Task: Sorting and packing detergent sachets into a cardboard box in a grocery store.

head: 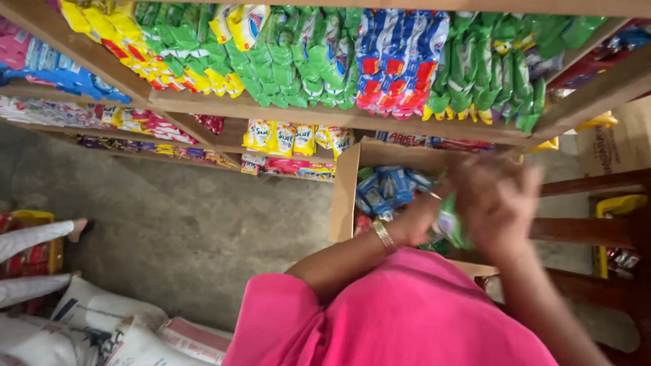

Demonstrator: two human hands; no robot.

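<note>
My left hand [415, 220], with a gold bracelet on its wrist, grips a small green packet [449, 228] over an open cardboard box [344, 193]. Just to the right of the packet, and touching or nearly touching it, is my right hand [500, 203]. That hand is blurred by motion, its back faces the camera, and its grip is unclear. Blue packets [386, 190] lie inside the box. My pink top [400, 318] fills the lower middle of the view.
Wooden shelves [325, 115] above carry rows of green, yellow and blue-red packets. A lower shelf holds yellow sachets [281, 139]. White sacks [102, 325] lie at the bottom left on a concrete floor [176, 230]. Dark wooden rails [583, 230] stand at the right.
</note>
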